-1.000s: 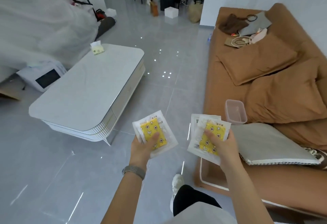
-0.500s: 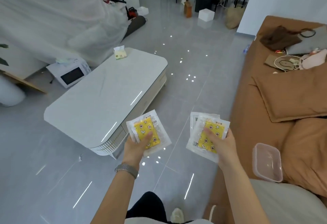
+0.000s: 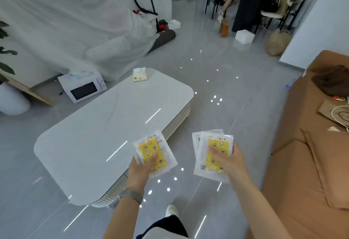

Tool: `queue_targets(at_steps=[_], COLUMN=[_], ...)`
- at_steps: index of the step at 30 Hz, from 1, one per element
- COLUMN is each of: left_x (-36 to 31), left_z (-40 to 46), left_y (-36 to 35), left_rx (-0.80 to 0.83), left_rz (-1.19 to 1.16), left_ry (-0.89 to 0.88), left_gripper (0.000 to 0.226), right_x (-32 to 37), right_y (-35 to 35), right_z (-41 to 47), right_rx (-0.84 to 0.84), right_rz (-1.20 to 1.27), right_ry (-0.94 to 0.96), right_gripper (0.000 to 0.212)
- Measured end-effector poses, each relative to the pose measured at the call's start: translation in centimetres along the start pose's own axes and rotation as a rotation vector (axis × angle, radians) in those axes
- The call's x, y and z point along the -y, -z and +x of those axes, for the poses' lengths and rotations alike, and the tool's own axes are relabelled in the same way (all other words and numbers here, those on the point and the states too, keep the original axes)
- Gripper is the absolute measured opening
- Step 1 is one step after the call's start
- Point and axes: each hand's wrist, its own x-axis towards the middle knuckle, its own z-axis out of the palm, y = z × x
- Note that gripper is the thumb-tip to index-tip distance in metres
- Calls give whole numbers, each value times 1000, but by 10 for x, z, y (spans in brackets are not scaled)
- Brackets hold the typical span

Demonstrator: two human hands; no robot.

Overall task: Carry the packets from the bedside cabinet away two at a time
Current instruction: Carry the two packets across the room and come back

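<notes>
My left hand (image 3: 140, 170) grips a clear packet with a yellow patterned insert (image 3: 151, 153), thumb on top, just past the near right edge of the white coffee table (image 3: 98, 136). To its right, my right hand (image 3: 231, 163) holds two overlapping packets (image 3: 209, 153), the front one yellow, the rear one mostly white. Both are carried at waist height over the grey tiled floor. No bedside cabinet is in view.
A tissue pack (image 3: 139, 74) sits on the table's far end. A brown sofa (image 3: 306, 163) with cushions and bags runs along the right. A microwave (image 3: 83, 87) stands on the floor at left. People sit at a dark table (image 3: 247, 2) far ahead; boxes and a basket lie nearby.
The view has swung left and advanced: the sofa slid to the right edge, its plastic container left the frame, and the coffee table now lies right beside my left hand. Both hands keep their packets.
</notes>
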Motion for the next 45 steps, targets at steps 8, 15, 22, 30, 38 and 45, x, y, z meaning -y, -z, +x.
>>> queue_targets(at_steps=[8,15,22,30,38,45], left_x=[-55,-64,-44,-5,58,188], left_z=[122,184,193,211,257,300], left_y=[-68,-121,-180,-201,-175,-166], left_rx=[-18,-182,-488,-640,-703,-693], left_rz=[-64,-88,-200,-259,-298,-289], left_ry=[-7,2,46,121,92,110], left_gripper=[37,33,24,29,29,29], right_x=[47,68,79,53,-33,-174], right_y=[-16,-19,-30,-69,-113,-137], right_z=[129,254,373,434,467,498], right_rx=[-15,127,431,616,643,736], right_rz=[-40,-112,-242,-370,-379,-380], right_ry=[-19,-61,-134,-195,-183,-206], right_gripper=[34,33,33,30,30,43])
